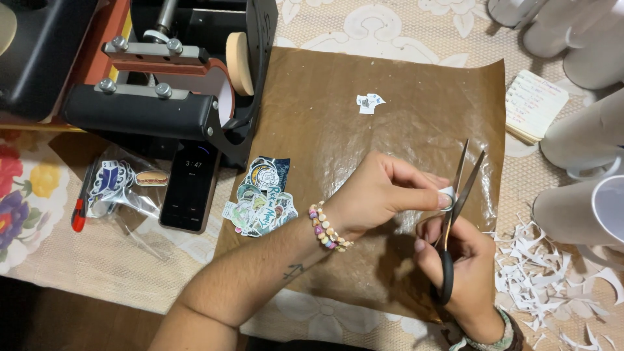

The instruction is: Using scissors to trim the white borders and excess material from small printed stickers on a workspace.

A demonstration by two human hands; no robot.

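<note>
The right hand (pixel 465 266) is gripping scissors (pixel 455 208), blades parted and pointing away up the brown sheet (pixel 364 143). The left hand (pixel 380 192) is pinching a small paper piece (pixel 446 195) between closed fingers, right against the blades' left side.

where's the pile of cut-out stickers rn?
In the head view, the pile of cut-out stickers lies left of centre on the left edge of the brown sheet, just right of the phone and below the black press machine.

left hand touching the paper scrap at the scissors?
Touching. Head view: left hand pinches the paper scrap between its fingertips, beside the open scissors.
</note>
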